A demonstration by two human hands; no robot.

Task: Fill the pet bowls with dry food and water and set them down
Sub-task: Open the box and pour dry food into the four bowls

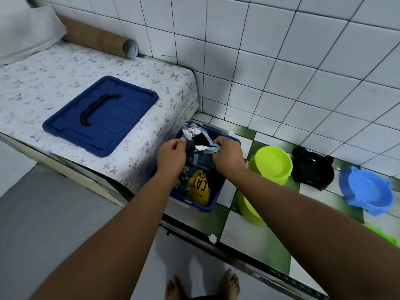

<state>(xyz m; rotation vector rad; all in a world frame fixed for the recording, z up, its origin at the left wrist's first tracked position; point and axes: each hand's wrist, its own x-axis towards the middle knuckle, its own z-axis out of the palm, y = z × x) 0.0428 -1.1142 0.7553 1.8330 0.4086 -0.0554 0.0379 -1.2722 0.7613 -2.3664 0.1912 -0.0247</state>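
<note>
The food bag [199,139] is crinkled, its lining shiny metallic foil. The lid [101,118], green bowl [272,163], black bowl [311,169] and blue bowl [365,191] are smooth plastic, the green and black ones glossy. The bed sheet [43,79] is matt printed cloth, the tube [97,37] brown cardboard, the wall tiles [281,61] glazed

Food bag [200,148]: dark, foil-lined, with a yellow panel reading "CAT". It stands in an open blue bin [216,204] on the tiled floor. Its top is open and crumpled, gripped by the left hand [171,155] and right hand [229,154].

Green bowl [273,163]: upright, just right of the bin.

Black bowl [311,169]: ear-shaped rim, touching the green one.

Blue bowl [368,191]: flared base, near the black one on its right.

Second green bowl [249,211]: nearer the camera, partly hidden by a forearm.
</note>
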